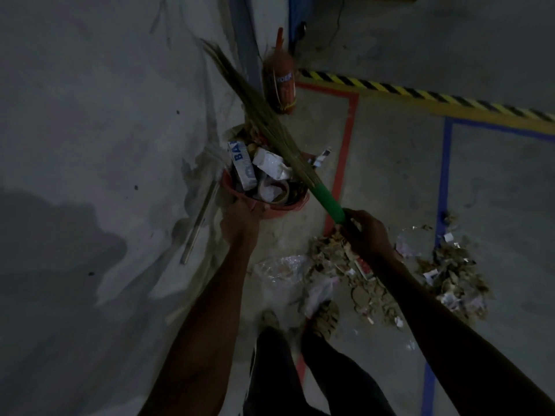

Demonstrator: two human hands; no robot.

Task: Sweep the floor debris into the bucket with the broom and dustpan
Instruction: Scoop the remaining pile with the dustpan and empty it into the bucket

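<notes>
The left hand gripped the near rim of the red bucket, fingers curled over its edge. The right hand was closed round the green handle of the broom, whose bristles reached up and across the bucket's mouth, toward the grey wall. The bucket looked nearly full: a white carton, crumpled paper and wrappers sat heaped at its rim.

The step seemed to be tamping or steadying that load to make room. To do it well, the left grip should keep the bucket planted while the broom presses the rubbish down gently, so nothing spills over the far edge.

The debris pile lay on the floor just below the right hand and spread to the right, across the blue tape line, near the person's feet. A clear plastic wrapper lay between the arms. No dustpan could be made out. A red fire extinguisher stood behind the bucket.
</notes>
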